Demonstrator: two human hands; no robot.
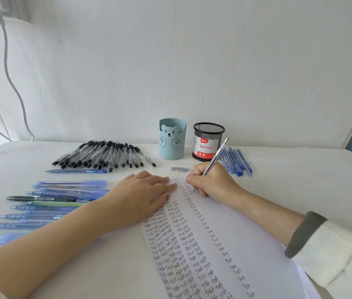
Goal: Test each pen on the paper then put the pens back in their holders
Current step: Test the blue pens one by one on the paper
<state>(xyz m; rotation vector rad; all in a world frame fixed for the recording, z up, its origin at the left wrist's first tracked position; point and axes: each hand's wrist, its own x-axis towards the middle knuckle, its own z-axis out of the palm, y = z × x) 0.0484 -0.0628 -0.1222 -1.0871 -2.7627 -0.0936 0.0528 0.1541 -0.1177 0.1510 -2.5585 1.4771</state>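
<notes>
Head — pen (216,156) through right grip (211,180), tip below

Table (300,180) w/ paper (246,244), black pen pile (106,155), L blue pens (52,203), R blue pens (237,161), bear holder (172,140), mesh holder (208,142).

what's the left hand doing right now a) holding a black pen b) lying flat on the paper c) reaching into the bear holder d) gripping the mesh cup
b: the left hand lies flat with straight fingers on the paper, while the right hand writes with the pen.
</notes>
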